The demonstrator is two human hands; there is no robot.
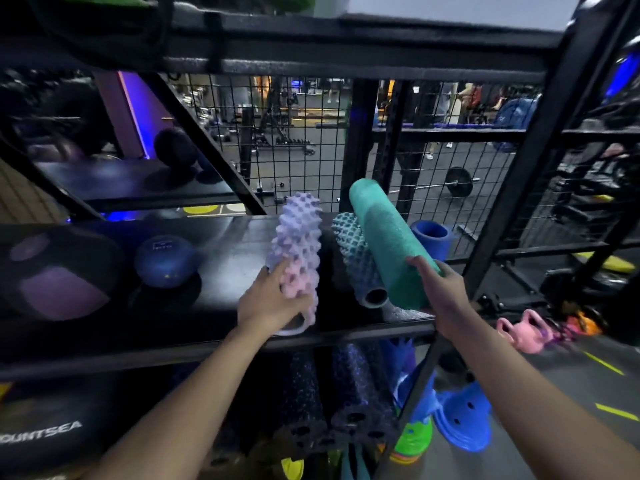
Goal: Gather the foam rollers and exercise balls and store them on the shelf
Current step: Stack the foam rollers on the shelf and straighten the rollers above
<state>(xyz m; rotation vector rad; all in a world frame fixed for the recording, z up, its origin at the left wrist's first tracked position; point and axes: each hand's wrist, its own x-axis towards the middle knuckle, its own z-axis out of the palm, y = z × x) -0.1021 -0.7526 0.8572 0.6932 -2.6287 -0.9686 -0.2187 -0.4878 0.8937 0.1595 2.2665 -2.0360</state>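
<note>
1. The left hand (273, 303) grips the near end of the knobbly roller (298, 251), fingers curled round it. The roller points to 12 o'clock, with its near end at the front lip of the shelf (228, 268).
2. The right hand (440, 289) clasps the near end of the green roller (384, 237), thumb on top. This roller is tilted, far end raised, and leans on the ribbed roller (356, 258) at its 9 o'clock.
3. Risk: if released while propped, the green roller would probably slide back or roll off its neighbour, since round rests on round.
4. Risk: the knobbly roller may tip over the lip if let go this far forward.
5. Surface: a dark, flat, slightly glossy board backed by wire mesh (294, 133). A blue ball (164, 259) sits at 9 o'clock of the knobbly roller.
6. Room: a gym floor lies beyond the mesh, and a pink kettlebell (523, 332) stands at 4 o'clock.
</note>
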